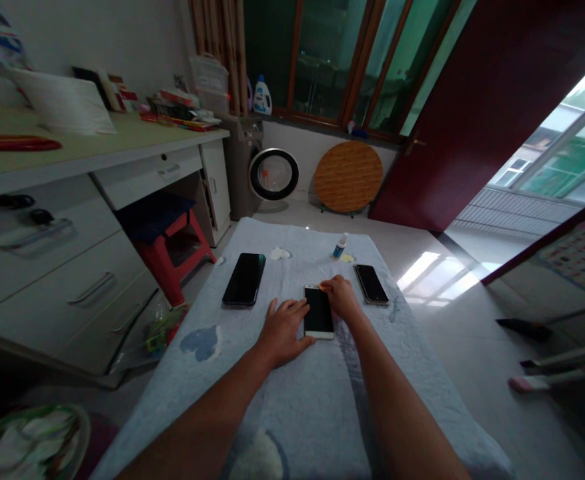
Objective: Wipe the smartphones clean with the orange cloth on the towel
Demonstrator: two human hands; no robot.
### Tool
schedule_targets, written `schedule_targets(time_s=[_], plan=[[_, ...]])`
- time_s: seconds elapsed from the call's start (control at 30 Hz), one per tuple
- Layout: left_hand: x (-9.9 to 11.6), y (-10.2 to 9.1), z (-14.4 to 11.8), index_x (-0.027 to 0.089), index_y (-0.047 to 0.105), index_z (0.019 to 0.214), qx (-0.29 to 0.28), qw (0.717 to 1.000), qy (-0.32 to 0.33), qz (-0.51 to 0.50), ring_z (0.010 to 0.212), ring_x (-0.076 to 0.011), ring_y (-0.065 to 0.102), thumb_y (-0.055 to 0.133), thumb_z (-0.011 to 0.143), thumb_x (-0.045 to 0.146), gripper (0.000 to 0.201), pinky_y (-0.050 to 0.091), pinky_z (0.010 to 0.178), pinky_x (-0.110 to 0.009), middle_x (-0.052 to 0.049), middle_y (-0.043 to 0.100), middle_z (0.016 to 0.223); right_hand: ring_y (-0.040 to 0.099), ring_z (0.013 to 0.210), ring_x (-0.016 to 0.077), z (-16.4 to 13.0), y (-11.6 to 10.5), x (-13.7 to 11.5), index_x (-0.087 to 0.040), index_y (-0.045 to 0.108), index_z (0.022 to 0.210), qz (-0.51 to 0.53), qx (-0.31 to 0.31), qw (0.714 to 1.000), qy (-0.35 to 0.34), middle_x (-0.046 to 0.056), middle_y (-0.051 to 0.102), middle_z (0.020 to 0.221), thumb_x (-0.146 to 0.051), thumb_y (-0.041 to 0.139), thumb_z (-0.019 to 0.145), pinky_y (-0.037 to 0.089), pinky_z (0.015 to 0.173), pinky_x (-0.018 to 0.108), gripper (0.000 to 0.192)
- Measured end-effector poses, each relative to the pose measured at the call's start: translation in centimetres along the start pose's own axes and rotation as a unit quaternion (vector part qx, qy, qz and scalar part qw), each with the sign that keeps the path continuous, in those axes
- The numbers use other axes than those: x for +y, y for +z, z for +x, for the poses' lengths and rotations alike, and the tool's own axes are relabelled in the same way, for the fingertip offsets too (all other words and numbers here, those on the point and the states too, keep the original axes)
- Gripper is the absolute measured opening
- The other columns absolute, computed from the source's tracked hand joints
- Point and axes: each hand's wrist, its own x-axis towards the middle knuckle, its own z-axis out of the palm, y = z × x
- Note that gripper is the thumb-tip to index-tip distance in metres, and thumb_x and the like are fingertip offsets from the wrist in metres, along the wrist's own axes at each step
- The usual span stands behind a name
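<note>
A white smartphone [319, 317] with a dark screen lies face up on the cloth-covered table. My left hand [285, 330] holds it in place at its left side, fingertips on the upper edge and thumb by the lower corner. At the top right corner of the phone, my right hand [341, 295] pinches a small orange piece [325, 287], mostly hidden by the fingers, against the screen. A larger black smartphone [245, 280] lies to the left. Another dark smartphone [371, 285] rests on the right. Beyond them stands a small spray bottle [339, 247] with a blue label.
Light blue patterned cloth [312, 413] covers the table. Along the left runs a desk with drawers [92, 280], a red stool [172, 247] tucked beneath. Farther back are a washing machine [245, 153] with its door open, a round wooden tabletop [348, 177] and a dark red door [437, 120].
</note>
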Motion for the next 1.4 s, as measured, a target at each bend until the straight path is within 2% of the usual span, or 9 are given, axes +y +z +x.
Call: schedule_targets(time_s=[0.13, 0.23, 0.53, 0.63, 0.77, 0.97, 1.1, 1.23, 1.4], plan=[[-0.1, 0.0, 0.0, 0.023, 0.048, 0.136, -0.006, 1.000, 0.001, 0.000, 0.134, -0.0307, 0.036, 0.066, 0.076, 0.046, 0.066, 0.011, 0.114, -0.057, -0.009, 0.043, 0.148, 0.058, 0.093, 0.0160, -0.7, -0.3, 0.0, -0.021, 0.073, 0.105, 0.014, 0.002, 1.000, 0.013, 0.008, 0.064, 0.098, -0.018, 0.047, 0.093, 0.037, 0.086, 0.024, 0.028], [0.0, -0.1, 0.0, 0.024, 0.047, 0.136, -0.009, 1.000, 0.000, 0.000, 0.134, -0.0308, 0.036, 0.066, 0.076, 0.046, 0.067, 0.011, 0.114, -0.057, -0.008, 0.043, 0.148, 0.057, 0.092, 0.0155, -2.0, -0.7, -0.8, -0.021, 0.073, 0.104, 0.029, -0.004, 1.000, -0.009, 0.007, 0.063, 0.098, -0.018, 0.047, 0.094, 0.037, 0.085, 0.023, 0.027], [-0.4, 0.4, 0.0, 0.024, 0.048, 0.136, 0.006, 1.000, 0.005, 0.000, 0.132, -0.0307, 0.039, 0.067, 0.076, 0.048, 0.067, 0.014, 0.114, -0.056, -0.008, 0.044, 0.148, 0.055, 0.087, 0.0153, -10.4, -1.8, -2.4, -0.022, 0.073, 0.095, 0.115, -0.019, 0.990, -0.078, 0.004, 0.059, 0.088, -0.019, 0.047, 0.095, 0.039, 0.079, 0.024, 0.026], [-0.4, 0.6, 0.0, 0.024, 0.048, 0.136, 0.012, 1.000, 0.004, 0.001, 0.132, -0.0306, 0.039, 0.067, 0.076, 0.048, 0.067, 0.014, 0.114, -0.056, -0.008, 0.045, 0.147, 0.056, 0.087, 0.0157, -11.9, -2.1, -2.5, -0.022, 0.073, 0.092, 0.139, -0.028, 0.987, -0.079, 0.004, 0.060, 0.088, -0.018, 0.048, 0.094, 0.039, 0.079, 0.025, 0.026], [-0.3, 0.4, 0.1, 0.025, 0.048, 0.136, 0.000, 1.000, 0.002, 0.002, 0.133, -0.0308, 0.038, 0.067, 0.077, 0.047, 0.067, 0.013, 0.114, -0.056, -0.009, 0.043, 0.148, 0.057, 0.087, 0.0154, -10.2, -2.2, -1.9, -0.022, 0.074, 0.091, 0.128, -0.038, 0.988, -0.077, 0.005, 0.062, 0.090, -0.015, 0.049, 0.092, 0.040, 0.082, 0.025, 0.026], [-0.5, 0.2, 0.2, 0.026, 0.048, 0.135, -0.013, 1.000, 0.004, -0.005, 0.134, -0.0313, 0.037, 0.067, 0.076, 0.048, 0.066, 0.014, 0.114, -0.055, -0.008, 0.043, 0.149, 0.059, 0.089, 0.0146, -3.5, -1.6, -0.5, -0.019, 0.074, 0.099, 0.050, -0.022, 0.998, -0.027, 0.007, 0.063, 0.093, -0.016, 0.048, 0.092, 0.039, 0.081, 0.021, 0.028], [-0.6, 0.2, 0.2, 0.025, 0.047, 0.136, -0.014, 1.000, 0.004, -0.009, 0.134, -0.0312, 0.036, 0.068, 0.075, 0.045, 0.068, 0.012, 0.114, -0.055, -0.008, 0.042, 0.149, 0.059, 0.092, 0.0153, -0.4, -1.1, -0.4, -0.018, 0.073, 0.104, 0.011, -0.012, 1.000, -0.006, 0.009, 0.064, 0.097, -0.015, 0.047, 0.092, 0.038, 0.083, 0.022, 0.029], [-0.7, 0.3, 0.2, 0.024, 0.047, 0.136, -0.015, 1.000, 0.006, -0.009, 0.134, -0.0315, 0.035, 0.068, 0.075, 0.046, 0.067, 0.012, 0.114, -0.056, -0.008, 0.042, 0.149, 0.058, 0.093, 0.0156, 0.5, -0.4, -1.6, -0.018, 0.073, 0.103, -0.002, -0.015, 1.000, -0.025, 0.009, 0.064, 0.099, -0.017, 0.046, 0.094, 0.037, 0.085, 0.024, 0.028], [-0.8, 0.5, 0.1, 0.023, 0.044, 0.137, 0.001, 1.000, 0.013, -0.014, 0.133, -0.0303, 0.037, 0.067, 0.076, 0.046, 0.070, 0.012, 0.115, -0.055, -0.009, 0.045, 0.147, 0.057, 0.094, 0.0150, -1.1, -0.2, -3.3, -0.020, 0.072, 0.104, 0.022, -0.018, 0.998, -0.059, 0.008, 0.063, 0.099, -0.019, 0.045, 0.095, 0.038, 0.086, 0.024, 0.028]])
